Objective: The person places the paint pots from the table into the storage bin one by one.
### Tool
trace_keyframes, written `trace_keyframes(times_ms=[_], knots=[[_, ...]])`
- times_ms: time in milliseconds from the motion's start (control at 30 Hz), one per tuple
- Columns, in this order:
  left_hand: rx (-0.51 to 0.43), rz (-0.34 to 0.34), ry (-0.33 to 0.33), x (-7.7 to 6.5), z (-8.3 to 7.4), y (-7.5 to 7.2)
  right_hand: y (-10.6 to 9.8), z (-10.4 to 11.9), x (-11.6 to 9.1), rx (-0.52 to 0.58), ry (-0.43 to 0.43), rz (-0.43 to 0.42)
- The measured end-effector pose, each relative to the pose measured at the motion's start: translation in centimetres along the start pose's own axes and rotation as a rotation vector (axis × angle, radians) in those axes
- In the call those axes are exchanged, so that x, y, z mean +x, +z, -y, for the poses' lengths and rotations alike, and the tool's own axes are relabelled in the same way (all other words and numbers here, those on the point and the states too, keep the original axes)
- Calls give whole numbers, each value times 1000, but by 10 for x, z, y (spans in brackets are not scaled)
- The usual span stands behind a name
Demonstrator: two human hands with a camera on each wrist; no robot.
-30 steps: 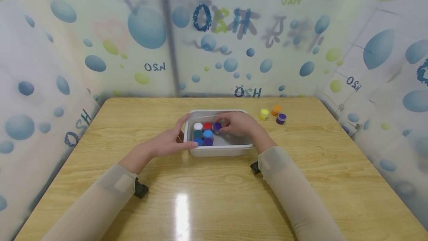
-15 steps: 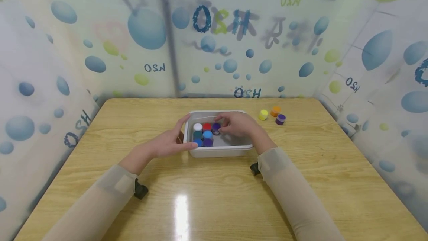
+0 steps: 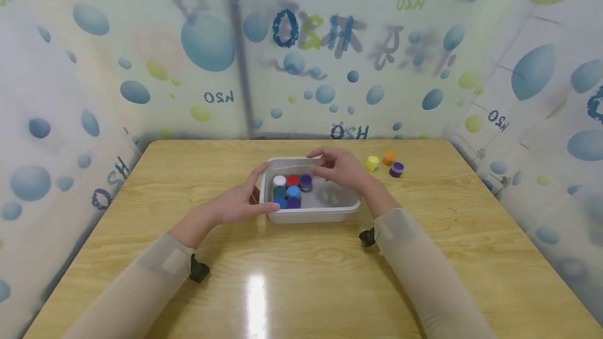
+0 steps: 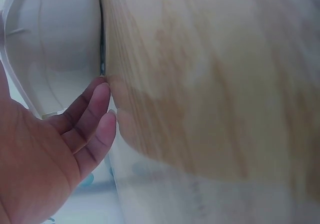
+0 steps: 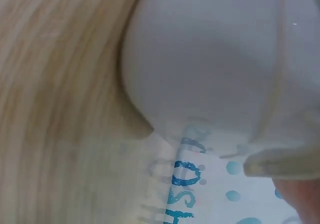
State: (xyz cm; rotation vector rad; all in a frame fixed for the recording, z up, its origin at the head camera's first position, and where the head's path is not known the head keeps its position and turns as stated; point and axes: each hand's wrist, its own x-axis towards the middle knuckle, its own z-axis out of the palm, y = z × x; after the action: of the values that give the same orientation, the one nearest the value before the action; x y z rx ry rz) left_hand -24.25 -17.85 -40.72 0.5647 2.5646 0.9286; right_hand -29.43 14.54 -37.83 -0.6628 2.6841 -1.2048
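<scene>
**Jar [image 3: 305,182] sitting just short of the right hand [image 3: 340,169]**

I am hovering the right hand over the far side of the tub [image 3: 311,217], thumb and forefinger standing spread apart; I cannot tell whether they are touching the rim. The jar is resting inside, near the thumb tip but apart from it, beside the red jar [image 3: 293,180] and the white jar [image 3: 279,181]. The left hand [image 3: 235,203] is spanning the tub's left end, thumb lying across the near rim by the blue jar [image 3: 280,203], forefinger spreading toward the far corner. The yellow jar [image 3: 372,163] and orange jar [image 3: 389,158] are standing outside, on the table [image 3: 339,276].
</scene>
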Motion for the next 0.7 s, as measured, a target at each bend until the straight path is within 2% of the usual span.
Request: trace_keyframes(times_ms=[167,300,700], knots=[[-3,-8,8,0,3,2,-14,-1,-10,90,-12,-62],[2,-16,10,1,3,1,-32,-9,-24,93,16,-81],[9,-10,-1,0,3,1,-82,-70,-71,35,114,-149]])
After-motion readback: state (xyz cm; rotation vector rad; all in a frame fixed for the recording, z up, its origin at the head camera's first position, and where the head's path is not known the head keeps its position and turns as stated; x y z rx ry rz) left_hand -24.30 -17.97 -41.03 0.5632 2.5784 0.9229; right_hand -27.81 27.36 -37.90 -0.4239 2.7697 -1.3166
